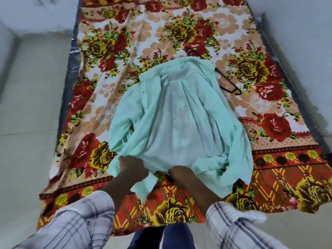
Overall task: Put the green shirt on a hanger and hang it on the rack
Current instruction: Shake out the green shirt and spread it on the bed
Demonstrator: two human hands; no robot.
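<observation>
A pale green shirt (179, 115) lies spread on the flowered bedsheet, collar away from me and hem toward me. My left hand (132, 169) grips the hem at its near left. My right hand (181, 175) reaches under the hem at the near middle; its fingers are hidden by the cloth. A thin black hanger (228, 83) lies on the sheet at the shirt's far right shoulder, partly covered by the shirt, with its hook (193, 52) showing above the collar.
The flowered sheet (111, 72) covers a mattress with a dark edge (71, 72). Pale floor (30, 105) lies on the left and right. No rack shows in view. My checked sleeves and dark trousers fill the bottom of the frame.
</observation>
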